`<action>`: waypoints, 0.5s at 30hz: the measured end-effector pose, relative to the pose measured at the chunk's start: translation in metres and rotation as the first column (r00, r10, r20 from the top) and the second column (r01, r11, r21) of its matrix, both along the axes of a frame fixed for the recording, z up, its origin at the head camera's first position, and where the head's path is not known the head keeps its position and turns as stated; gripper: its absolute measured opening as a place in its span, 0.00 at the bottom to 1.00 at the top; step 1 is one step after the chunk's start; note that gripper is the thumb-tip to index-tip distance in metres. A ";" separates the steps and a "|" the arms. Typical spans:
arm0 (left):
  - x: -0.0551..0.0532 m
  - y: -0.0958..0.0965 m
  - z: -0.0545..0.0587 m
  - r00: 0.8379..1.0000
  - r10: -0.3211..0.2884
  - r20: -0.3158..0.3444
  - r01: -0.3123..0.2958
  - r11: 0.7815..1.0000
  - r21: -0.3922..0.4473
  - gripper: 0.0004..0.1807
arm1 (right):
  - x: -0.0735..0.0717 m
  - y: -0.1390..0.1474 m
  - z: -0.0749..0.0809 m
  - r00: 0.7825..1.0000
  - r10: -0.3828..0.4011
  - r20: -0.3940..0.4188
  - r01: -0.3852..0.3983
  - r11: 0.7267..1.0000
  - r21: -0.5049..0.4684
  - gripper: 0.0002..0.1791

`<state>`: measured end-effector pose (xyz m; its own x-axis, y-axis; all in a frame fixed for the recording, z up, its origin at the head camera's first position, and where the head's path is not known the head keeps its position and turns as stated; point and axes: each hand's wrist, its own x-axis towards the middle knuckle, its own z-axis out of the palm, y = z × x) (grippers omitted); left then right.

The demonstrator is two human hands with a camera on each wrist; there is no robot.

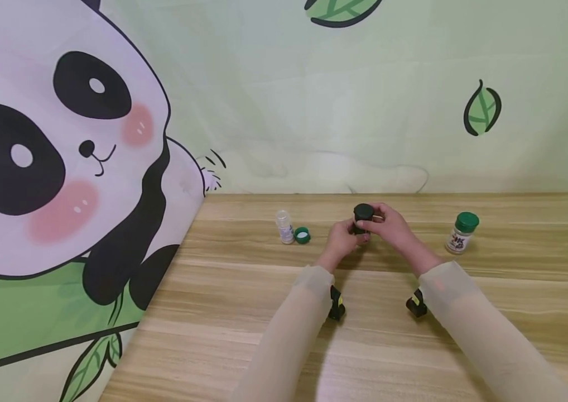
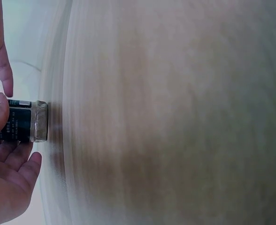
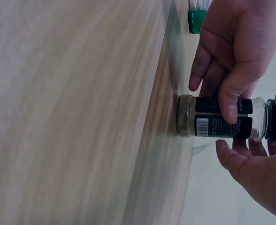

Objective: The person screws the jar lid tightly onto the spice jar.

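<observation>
A spice jar with a dark label [image 3: 213,125] stands upright close over the table in both wrist views, its base powdery-looking and its neck clear. My left hand [image 1: 341,241] grips the jar's body, thumb lying across the label. At the top, my right hand [image 1: 393,226] pinches the black lid [image 1: 364,210] between thumb and fingers, with more fingertips beside the jar. The lid sits right at the jar's neck. To the left stands a small clear jar [image 1: 284,228], uncapped, and next to it a green lid [image 1: 302,235] lies with its inside facing up.
A green-lidded seasoning jar [image 1: 461,234] stands at the right on the wooden table [image 1: 525,290]. Behind the table's back edge hangs a pale green cloth [image 1: 404,72] printed with a panda and leaves.
</observation>
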<state>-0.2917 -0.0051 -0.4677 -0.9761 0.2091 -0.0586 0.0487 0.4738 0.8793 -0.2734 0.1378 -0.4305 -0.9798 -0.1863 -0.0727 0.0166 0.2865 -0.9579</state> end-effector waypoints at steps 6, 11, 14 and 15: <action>0.000 -0.001 0.002 1.000 -0.005 0.004 0.005 1.000 0.017 0.22 | 0.001 -0.004 -0.001 0.998 -0.055 0.013 0.055 0.998 -0.012 0.35; -0.001 -0.001 0.001 1.000 -0.003 -0.001 0.003 1.000 0.016 0.21 | 0.002 -0.006 -0.001 0.997 -0.076 0.021 0.076 0.997 0.005 0.36; -0.001 -0.001 0.000 1.000 -0.006 -0.009 0.006 1.000 0.008 0.21 | 0.003 -0.007 -0.001 0.996 -0.085 0.017 0.085 0.996 -0.001 0.36; -0.001 -0.001 -0.001 1.000 -0.007 -0.010 0.007 1.000 0.008 0.21 | 0.004 -0.007 -0.001 0.996 -0.089 0.017 0.089 0.996 -0.004 0.36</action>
